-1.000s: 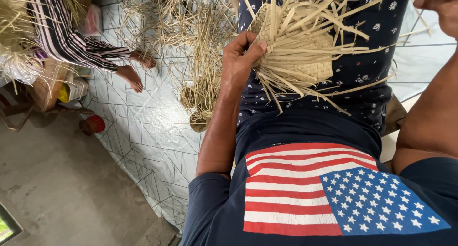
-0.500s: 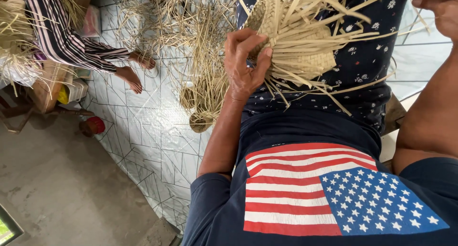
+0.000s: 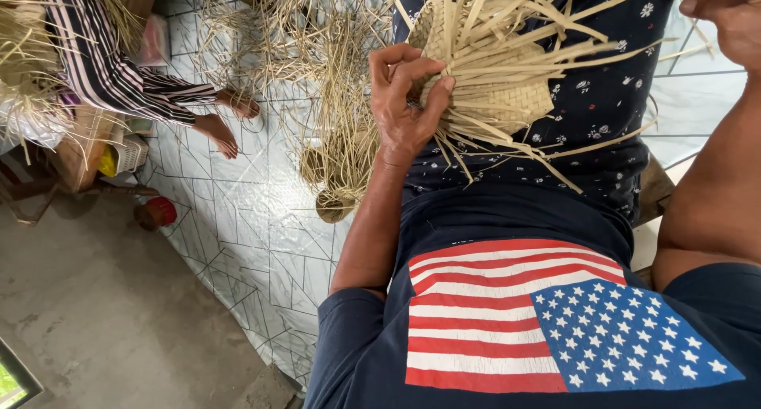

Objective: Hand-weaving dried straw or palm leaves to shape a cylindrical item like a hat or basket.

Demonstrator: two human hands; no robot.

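A half-woven straw piece (image 3: 498, 80) with many loose pale strips sticking out lies on my lap, over dark flowered fabric. My left hand (image 3: 403, 100) grips its left edge, thumb and fingers pinching strips there. At the top right corner my right hand (image 3: 725, 17) is partly cut off by the frame, with curled fingers touching the ends of the long strips; whether it holds one I cannot tell.
A pile of loose straw and a small woven basket (image 3: 334, 203) lie on the pale patterned floor mat (image 3: 238, 227). At the upper left another person in striped trousers (image 3: 119, 68) sits with bare feet. A red round object (image 3: 158, 212) stands on the grey concrete floor.
My left hand has shifted slightly along the woven piece's edge and its fingers have closed tighter on the strips. The piece has turned a little.
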